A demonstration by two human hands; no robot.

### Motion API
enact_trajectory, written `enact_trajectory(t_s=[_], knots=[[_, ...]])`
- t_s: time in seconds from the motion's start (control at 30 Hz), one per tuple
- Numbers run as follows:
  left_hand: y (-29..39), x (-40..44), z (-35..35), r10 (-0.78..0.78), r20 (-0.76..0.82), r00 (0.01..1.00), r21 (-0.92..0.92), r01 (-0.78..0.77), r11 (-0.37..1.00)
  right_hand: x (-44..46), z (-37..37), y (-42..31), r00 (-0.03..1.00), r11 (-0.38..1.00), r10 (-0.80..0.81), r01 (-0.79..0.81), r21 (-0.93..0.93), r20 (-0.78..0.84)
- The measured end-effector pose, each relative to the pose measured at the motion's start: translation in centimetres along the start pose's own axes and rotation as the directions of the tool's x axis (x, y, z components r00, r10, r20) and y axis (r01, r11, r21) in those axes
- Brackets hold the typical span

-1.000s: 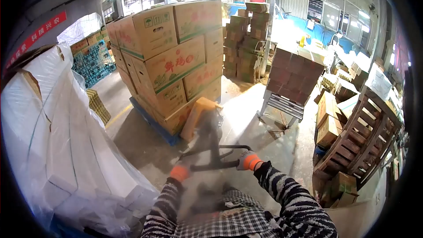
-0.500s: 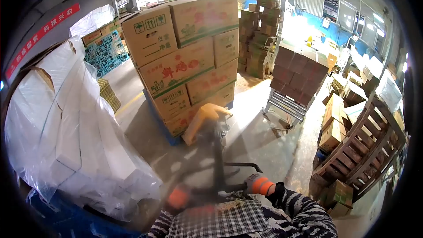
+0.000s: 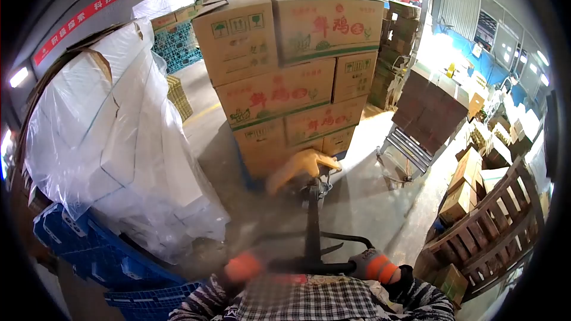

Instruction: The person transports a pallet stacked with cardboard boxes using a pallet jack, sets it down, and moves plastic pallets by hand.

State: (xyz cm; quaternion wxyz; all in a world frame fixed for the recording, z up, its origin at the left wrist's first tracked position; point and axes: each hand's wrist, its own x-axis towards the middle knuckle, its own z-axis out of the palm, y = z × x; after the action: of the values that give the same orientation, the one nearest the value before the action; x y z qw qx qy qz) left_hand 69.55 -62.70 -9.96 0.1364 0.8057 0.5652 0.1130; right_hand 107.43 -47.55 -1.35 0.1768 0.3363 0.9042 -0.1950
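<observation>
My right hand [image 3: 370, 265], in a grey glove with an orange cuff, is closed round the right end of the black handle [image 3: 312, 266] of a pallet jack. At the handle's left end is my left hand [image 3: 245, 266], blurred, its gloved fingers wrapped round the bar. The handle's shaft runs forward to the jack's orange body [image 3: 303, 165]. Just beyond it, tall stacked cartons [image 3: 285, 92] with red and green print stand on a blue pallet [image 3: 253, 175], which is mostly hidden.
White plastic-wrapped goods [image 3: 143, 160] stand at the left above blue plastic pallets [image 3: 101, 249]. Brown cartons [image 3: 431, 107] rest on a metal roller stand [image 3: 407, 150] at the right. A wooden pallet [image 3: 488, 232] leans at the far right, beside more boxes [image 3: 463, 187].
The handle and both hands have come closer to my body. The view has turned left, and the carton stack appears nearer and further right. More of the blue pallets shows at lower left.
</observation>
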Motion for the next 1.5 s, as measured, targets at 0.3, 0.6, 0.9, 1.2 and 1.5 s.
enact_trajectory(t_s=[0.3,0.6,0.9,1.2,1.5], knots=[[5.6,4.0,-14.8,-0.173,0.394,0.903,0.042,0.171,0.984,-3.8,-7.6,0.8,0.938,0.966,-0.157,0.211,0.150,-0.308],[3.4,9.9,-25.5,-0.021,0.295,0.955,-0.468,0.164,0.868,-2.2,-13.4,-1.6,0.570,0.872,0.135,0.320,0.371,-0.811],[-3.5,10.3,-25.3,0.266,-0.449,0.853,0.260,-0.161,0.952,2.4,-11.7,-9.2,0.148,0.966,0.220,0.105,0.236,-0.964],[-12.1,15.8,-25.4,0.471,-0.537,0.700,0.482,-0.205,0.852,5.2,-11.4,-18.4,0.019,0.926,0.374,-0.069,0.372,-0.927],[-16.9,22.8,-23.9,0.603,-0.759,0.246,0.476,-0.423,0.771,6.3,-11.4,-21.1,-0.026,0.880,0.471,-0.051,0.471,-0.882]])
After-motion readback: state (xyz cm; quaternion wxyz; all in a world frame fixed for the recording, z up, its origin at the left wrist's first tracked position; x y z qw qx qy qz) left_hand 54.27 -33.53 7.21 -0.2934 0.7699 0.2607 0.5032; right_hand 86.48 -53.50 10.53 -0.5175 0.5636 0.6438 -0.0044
